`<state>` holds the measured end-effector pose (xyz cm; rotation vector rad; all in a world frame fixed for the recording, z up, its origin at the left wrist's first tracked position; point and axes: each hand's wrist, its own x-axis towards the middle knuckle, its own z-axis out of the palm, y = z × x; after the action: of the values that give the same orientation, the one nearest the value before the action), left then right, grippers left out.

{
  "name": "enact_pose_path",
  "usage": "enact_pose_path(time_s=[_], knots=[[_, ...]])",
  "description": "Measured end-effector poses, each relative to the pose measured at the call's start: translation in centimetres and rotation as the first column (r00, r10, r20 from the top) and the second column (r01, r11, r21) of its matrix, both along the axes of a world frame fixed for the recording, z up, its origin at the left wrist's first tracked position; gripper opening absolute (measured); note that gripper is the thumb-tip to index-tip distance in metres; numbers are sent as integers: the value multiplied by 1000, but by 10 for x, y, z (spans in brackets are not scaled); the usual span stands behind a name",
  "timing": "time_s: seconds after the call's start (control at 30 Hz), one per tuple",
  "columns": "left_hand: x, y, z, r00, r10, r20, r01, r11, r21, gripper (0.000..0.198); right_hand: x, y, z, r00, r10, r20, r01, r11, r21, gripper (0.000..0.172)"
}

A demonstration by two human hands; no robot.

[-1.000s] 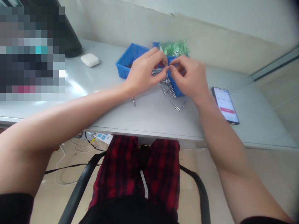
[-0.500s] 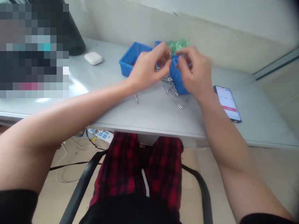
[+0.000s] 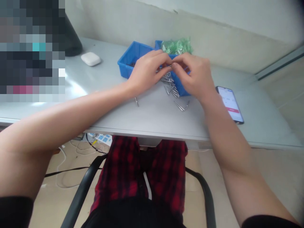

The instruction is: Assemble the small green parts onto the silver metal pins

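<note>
The left hand (image 3: 147, 68) and right hand (image 3: 196, 73) meet at the tips (whether either grips anything, I cannot tell), and work looks unfinished: loose metal pins (image 3: 171, 83) lie heaped at their six o'clock, strays (image 3: 179, 106) at five.

phone with lit screen (image 3: 230, 103) on the table (image 3: 152, 122), rounded white case (image 3: 91, 59) near a dark object (image 3: 71, 38), power strip (image 3: 105, 139) below, black chair armrests (image 3: 82, 190)

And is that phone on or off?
On. The phone has a lit screen, pale with a pinkish-red bar across it.
</note>
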<state>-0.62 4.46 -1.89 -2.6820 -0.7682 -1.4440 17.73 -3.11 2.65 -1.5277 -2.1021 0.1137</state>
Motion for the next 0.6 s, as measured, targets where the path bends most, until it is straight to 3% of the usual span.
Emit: enact_pose_path(time_s=[0.2, 0.27, 0.37, 0.47, 0.6], knots=[[-1, -9, 4, 995, 72, -66, -78, 992, -99, 9, -1, -2, 4, 993, -103, 52, 107, 991, -80, 28], [-2, -14, 8, 996, 78, -38, -83, 986, -144, 20, 2, -3, 5, 986, -157, 56, 161, 984, -74, 30], [-5, -20, 12, 998, 52, -35, -57, 988, -144, 36, 13, 0, 6, 989, -145, -16, 146, 986, 85, 27], [-7, -20, 11, 989, 35, -145, -44, 997, -59, 36, 28, 7, 2, 989, -147, -21, 148, 970, 194, 23], [-5, -17, 4, 920, 1, -391, 7, 1000, 20, 30, 34, 14, -4, 955, -259, 144, 268, 962, -54, 20]])
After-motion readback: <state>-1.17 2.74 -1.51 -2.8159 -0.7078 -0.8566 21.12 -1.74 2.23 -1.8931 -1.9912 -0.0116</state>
